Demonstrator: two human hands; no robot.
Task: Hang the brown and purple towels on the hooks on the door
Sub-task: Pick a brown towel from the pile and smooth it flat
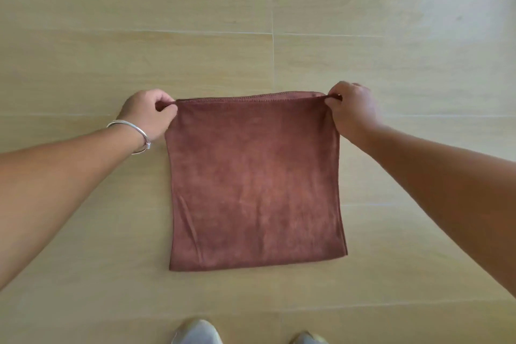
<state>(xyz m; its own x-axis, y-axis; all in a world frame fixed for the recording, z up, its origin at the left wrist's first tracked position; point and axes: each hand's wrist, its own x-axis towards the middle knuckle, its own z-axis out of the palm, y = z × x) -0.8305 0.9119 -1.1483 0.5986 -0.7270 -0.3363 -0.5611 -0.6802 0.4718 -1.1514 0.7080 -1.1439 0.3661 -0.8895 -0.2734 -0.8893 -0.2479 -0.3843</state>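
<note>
The brown towel (255, 181) hangs doubled over in front of me, stretched flat between my two hands above the floor. My left hand (152, 114) pinches its upper left corner; a silver bangle circles that wrist. My right hand (351, 109) pinches the upper right corner. The towel's stitched top edge runs straight between the hands and its lower fold hangs free. No purple towel, door or hooks are in view.
Beige wood-look floor tiles (391, 36) fill the whole view. The toes of my two grey shoes (196, 332) show at the bottom edge, just below the towel.
</note>
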